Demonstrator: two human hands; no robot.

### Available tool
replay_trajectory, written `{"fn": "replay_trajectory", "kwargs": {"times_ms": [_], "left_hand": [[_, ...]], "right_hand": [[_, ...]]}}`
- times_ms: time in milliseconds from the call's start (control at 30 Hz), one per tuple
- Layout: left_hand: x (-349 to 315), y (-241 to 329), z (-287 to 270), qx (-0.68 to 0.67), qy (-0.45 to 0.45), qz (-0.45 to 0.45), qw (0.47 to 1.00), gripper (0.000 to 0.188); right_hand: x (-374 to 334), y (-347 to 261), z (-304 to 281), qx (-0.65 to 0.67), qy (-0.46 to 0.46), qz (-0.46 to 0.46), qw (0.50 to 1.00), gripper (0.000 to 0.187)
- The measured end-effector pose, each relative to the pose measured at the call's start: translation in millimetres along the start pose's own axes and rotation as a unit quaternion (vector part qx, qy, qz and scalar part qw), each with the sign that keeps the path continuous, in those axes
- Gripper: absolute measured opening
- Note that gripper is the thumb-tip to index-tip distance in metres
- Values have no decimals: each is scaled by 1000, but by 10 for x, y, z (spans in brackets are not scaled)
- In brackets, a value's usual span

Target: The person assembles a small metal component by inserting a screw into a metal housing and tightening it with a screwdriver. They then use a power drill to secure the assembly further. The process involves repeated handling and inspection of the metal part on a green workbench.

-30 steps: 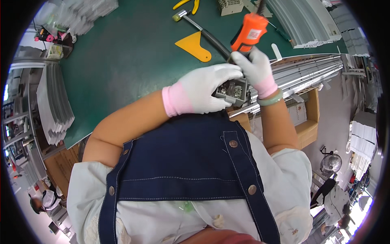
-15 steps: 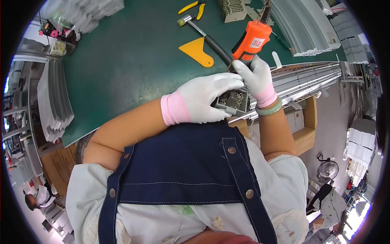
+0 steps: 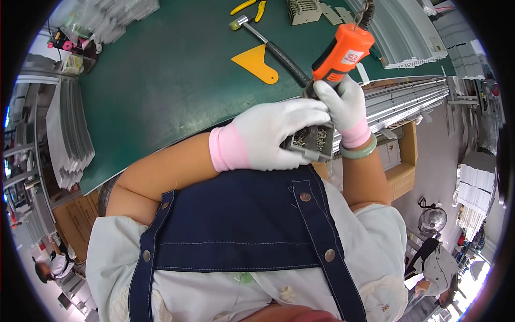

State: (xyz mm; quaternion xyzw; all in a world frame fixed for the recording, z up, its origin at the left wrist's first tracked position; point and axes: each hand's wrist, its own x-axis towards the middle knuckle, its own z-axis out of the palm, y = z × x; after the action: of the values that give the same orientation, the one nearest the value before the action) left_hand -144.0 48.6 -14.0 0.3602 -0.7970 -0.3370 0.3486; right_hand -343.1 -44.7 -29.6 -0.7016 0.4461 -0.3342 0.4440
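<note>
Both my hands wear white gloves with pink cuffs. In my right hand (image 3: 347,110) is an orange electric screwdriver (image 3: 343,55), gripped near its lower end, its cord rising from the top. My left hand (image 3: 271,134) wraps round a small grey box (image 3: 317,156) of loose screws (image 3: 321,140), close in front of my apron. The fingers of the left hand reach over the box's far side, right beside the screwdriver's lower end. That hand hides the screwdriver's tip and part of the box.
On the green table (image 3: 161,80) lie a hammer (image 3: 284,60), a yellow scraper (image 3: 257,63) and yellow-handled pliers (image 3: 260,11). Stacked pale metal strips (image 3: 410,40) lie at the far right. Long profiles (image 3: 413,99) and a cardboard box (image 3: 403,181) are beside the right forearm.
My left hand and the screw box have moved slightly toward my body. The screwdriver has shifted to the right and leans further that way, with my right hand still round it.
</note>
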Motion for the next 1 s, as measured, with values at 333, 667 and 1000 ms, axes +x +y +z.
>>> {"fn": "replay_trajectory", "kwargs": {"times_ms": [333,667,1000], "left_hand": [[-8,53,-89,-26,23,22,999,73],[-109,203,-308,-11,119,41,992,91],[-178,551,-1272,295,255,126,912,69]], "right_hand": [[-5,-77,14,11,10,-34,999,28],[91,-644,63,113,14,-110,987,31],[301,-1258,215,116,24,-411,904,21]]}}
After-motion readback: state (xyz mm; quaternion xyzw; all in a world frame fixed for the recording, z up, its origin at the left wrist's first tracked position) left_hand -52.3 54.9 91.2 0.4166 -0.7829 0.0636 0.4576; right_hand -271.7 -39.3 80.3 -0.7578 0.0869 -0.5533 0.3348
